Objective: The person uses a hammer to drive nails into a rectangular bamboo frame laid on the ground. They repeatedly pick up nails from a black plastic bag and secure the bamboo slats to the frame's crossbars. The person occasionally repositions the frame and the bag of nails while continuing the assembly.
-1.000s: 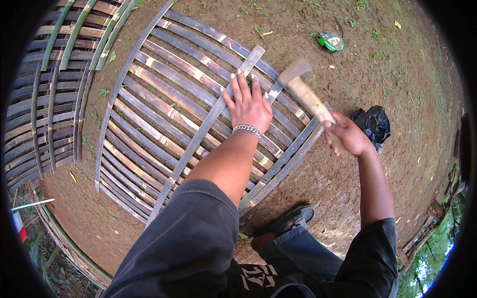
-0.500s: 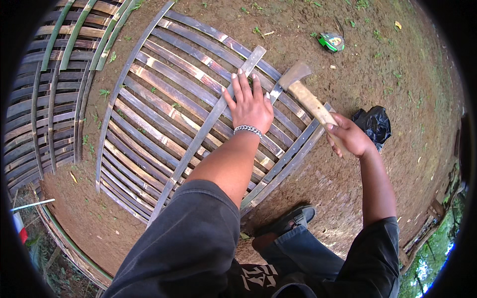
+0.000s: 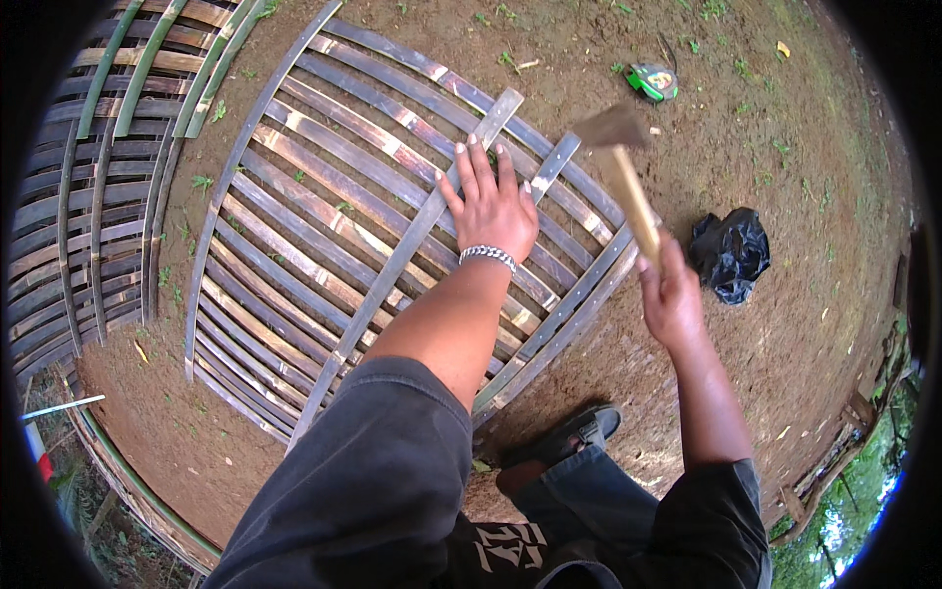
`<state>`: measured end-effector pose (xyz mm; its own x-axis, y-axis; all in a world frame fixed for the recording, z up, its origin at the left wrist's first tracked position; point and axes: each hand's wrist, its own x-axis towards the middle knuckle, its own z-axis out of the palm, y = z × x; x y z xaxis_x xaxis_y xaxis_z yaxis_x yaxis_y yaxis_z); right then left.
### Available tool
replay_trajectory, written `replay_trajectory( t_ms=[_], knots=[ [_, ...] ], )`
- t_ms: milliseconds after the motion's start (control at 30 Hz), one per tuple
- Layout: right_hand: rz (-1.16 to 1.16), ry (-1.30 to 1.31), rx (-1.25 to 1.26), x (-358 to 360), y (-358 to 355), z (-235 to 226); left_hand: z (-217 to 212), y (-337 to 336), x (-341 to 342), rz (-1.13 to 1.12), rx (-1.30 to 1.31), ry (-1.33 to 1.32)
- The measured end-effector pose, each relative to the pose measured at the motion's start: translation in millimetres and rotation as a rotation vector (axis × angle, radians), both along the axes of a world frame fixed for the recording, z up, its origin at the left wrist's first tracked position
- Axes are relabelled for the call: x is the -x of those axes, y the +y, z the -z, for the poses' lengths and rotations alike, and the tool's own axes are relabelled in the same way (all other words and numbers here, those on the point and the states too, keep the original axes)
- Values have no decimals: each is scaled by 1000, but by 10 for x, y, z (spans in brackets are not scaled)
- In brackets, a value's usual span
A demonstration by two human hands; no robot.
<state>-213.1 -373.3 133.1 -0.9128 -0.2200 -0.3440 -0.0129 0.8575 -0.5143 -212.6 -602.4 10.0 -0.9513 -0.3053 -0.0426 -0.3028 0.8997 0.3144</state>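
Observation:
My left hand (image 3: 495, 208), a chain bracelet at its wrist, lies with fingers stretched on a long bamboo strip (image 3: 396, 267). That strip runs across a slatted bamboo panel (image 3: 561, 319) on the ground. My right hand (image 3: 673, 299) is wrapped round the wooden handle of a hatchet (image 3: 636, 204). The hatchet is raised at the panel's right side, its dark metal head blurred by motion. Close to the hatchet head, the end of a second, shorter cross strip (image 3: 557, 165) shows at the panel's far right.
A second slatted panel with green bamboo strips (image 3: 147, 69) lies at the far left. On the bare soil are a green tape measure (image 3: 652, 82) and a crumpled black plastic bag (image 3: 731, 253). My sandalled foot (image 3: 579, 439) stands near the panel's near right corner.
My right hand has shifted left and nearer to me, swinging the hatchet more upright, its head now farther right and away from the cross strip. My left hand stays on the long strip.

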Motion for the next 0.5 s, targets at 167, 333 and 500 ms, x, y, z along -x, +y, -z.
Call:
replay_trajectory(
  t_ms=[167,333,500],
  knots=[
    [-101,-75,-132,61,-31,31,-26,-6,-3,-6,-12,-28],
    [36,33,29,58,-25,54,-15,-3,20,-7,1,-25],
    [-152,-16,-171,-1,-19,110,1,-5,8,-3,11,-34]
  ],
)
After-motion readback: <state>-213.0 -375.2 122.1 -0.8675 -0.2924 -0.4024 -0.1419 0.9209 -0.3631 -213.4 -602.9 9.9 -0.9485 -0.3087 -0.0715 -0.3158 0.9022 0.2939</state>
